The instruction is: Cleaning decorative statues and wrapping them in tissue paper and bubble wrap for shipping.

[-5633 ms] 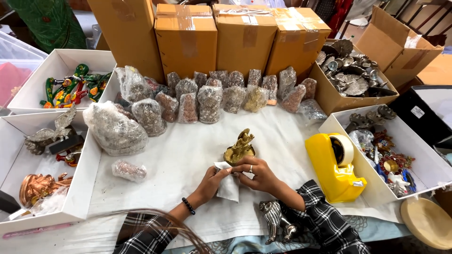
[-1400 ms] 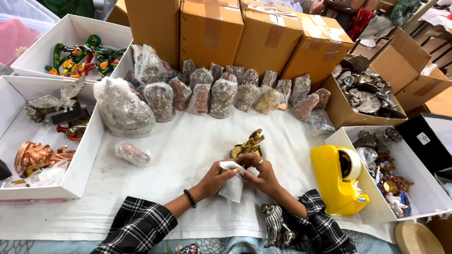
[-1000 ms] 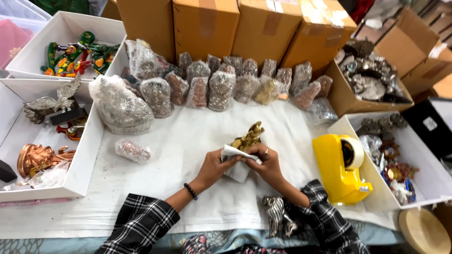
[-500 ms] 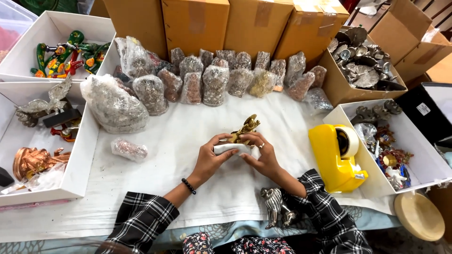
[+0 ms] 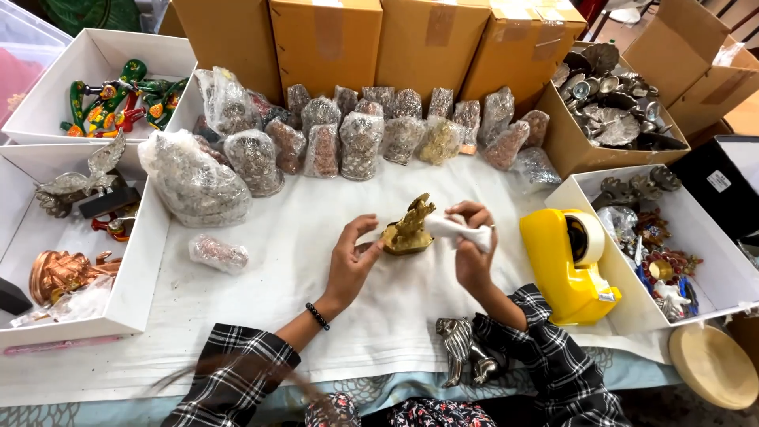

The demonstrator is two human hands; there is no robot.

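Brass figurine [image 5: 409,228] at table centre on white cloth [image 5: 316,261], gripped at its base by left hand [image 5: 352,257]; right hand [image 5: 473,247], just right, clenched round white rag [image 5: 458,231] touching it.

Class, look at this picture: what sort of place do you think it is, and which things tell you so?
Probably a packing table for metal figurines: closed cardboard boxes behind, a row of plastic-wrapped figurines, a yellow tape dispenser.

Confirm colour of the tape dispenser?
Bright yellow tape dispenser, clearest in the head view.
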